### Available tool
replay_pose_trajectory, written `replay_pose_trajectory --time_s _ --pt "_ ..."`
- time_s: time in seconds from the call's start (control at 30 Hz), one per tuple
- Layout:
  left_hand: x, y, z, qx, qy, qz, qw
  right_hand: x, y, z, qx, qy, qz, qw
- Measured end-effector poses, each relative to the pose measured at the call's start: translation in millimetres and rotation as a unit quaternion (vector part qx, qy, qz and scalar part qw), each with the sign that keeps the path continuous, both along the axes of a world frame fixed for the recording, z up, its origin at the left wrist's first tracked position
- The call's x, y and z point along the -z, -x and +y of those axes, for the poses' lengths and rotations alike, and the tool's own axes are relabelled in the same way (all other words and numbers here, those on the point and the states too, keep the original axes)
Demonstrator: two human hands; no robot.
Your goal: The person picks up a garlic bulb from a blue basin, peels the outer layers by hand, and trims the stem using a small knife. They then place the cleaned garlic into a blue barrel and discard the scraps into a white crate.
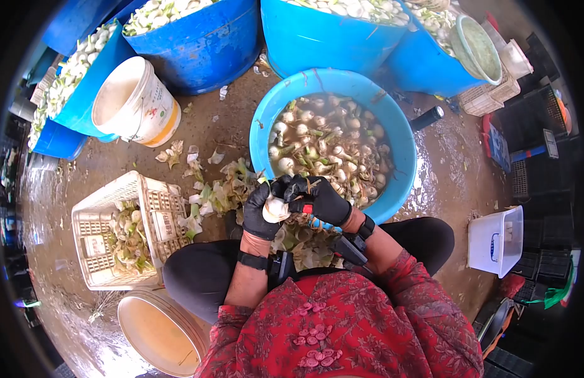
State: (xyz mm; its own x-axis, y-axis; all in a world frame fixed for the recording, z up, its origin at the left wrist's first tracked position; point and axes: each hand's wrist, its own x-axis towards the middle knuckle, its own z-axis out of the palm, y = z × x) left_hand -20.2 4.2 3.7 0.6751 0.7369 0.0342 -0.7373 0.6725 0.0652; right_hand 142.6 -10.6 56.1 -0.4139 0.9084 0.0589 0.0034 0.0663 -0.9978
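Observation:
My left hand (259, 211), in a black glove, is closed around a white garlic bulb (275, 210) with a short pale-green stem. Close beside it, my right hand (318, 200), also gloved in black, is closed on a small tool with a red part (308, 208); its blade or tip is hard to make out. Both hands are over the near rim of a blue tub (262, 135). Inside the tub, many garlic bulbs (338, 151) lie in murky water. Loose peelings (226, 189) are heaped left of the tub and below my hands.
A cream plastic crate (156, 217) with some bulbs stands at left, near a white bucket (125, 94) and a beige bucket (156, 334). Large blue vats (197, 47) full of bulbs line the back. A white bin (493, 242) sits at right on the wet floor.

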Motion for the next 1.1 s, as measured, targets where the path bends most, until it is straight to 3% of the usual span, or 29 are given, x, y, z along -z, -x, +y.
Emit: replay_pose_trajectory --time_s 0.07,0.13,0.23,0.3,0.37,0.4,0.5,0.57,0.63,0.67,0.73,0.83,0.9,0.97,1.1 --pt "2 2 1 0.003 0.037 -0.01 0.999 -3 -1 -1 -0.001 -0.024 -0.03 0.999" --pt "-3 5 2 -0.074 0.116 0.031 0.99 1 -1 -6 -0.063 -0.069 -0.068 0.993" --pt "-2 0 6 -0.16 0.124 0.0 0.979 14 4 -21 -0.144 0.001 -0.063 0.988" --pt "5 0 3 -0.171 0.106 0.05 0.978 26 4 -21 -0.149 -0.06 -0.117 0.98" --pt "25 3 4 -0.196 0.153 0.054 0.967 48 1 -19 -0.197 -0.075 -0.267 0.94" --pt "23 7 7 -0.184 0.177 0.048 0.966 55 2 -20 -0.214 -0.155 -0.272 0.925" --pt "21 8 11 -0.242 0.154 0.108 0.952 74 1 -31 -0.276 -0.141 -0.349 0.884" --pt "22 7 13 -0.239 0.173 0.132 0.946 88 0 -32 -0.251 -0.136 -0.34 0.896" --pt "32 6 9 -0.269 0.115 0.206 0.934 50 7 -27 0.006 0.003 -0.324 0.946" --pt "34 5 8 -0.262 0.112 0.23 0.931 45 9 -24 0.007 0.005 -0.324 0.946" --pt "35 -2 7 -0.253 0.121 0.231 0.932 38 14 -15 0.168 -0.179 -0.176 0.953" --pt "29 -9 3 -0.219 0.161 0.239 0.932 37 22 -7 0.159 -0.201 -0.16 0.953" --pt "23 -13 -3 -0.204 0.178 0.333 0.903 41 29 -6 0.162 -0.17 -0.134 0.963" --pt "24 -12 -3 -0.204 0.161 0.31 0.914 46 31 -4 0.19 -0.11 -0.096 0.971" --pt "25 1 8 -0.321 0.201 0.353 0.855 57 24 -3 0.207 -0.118 -0.114 0.964"
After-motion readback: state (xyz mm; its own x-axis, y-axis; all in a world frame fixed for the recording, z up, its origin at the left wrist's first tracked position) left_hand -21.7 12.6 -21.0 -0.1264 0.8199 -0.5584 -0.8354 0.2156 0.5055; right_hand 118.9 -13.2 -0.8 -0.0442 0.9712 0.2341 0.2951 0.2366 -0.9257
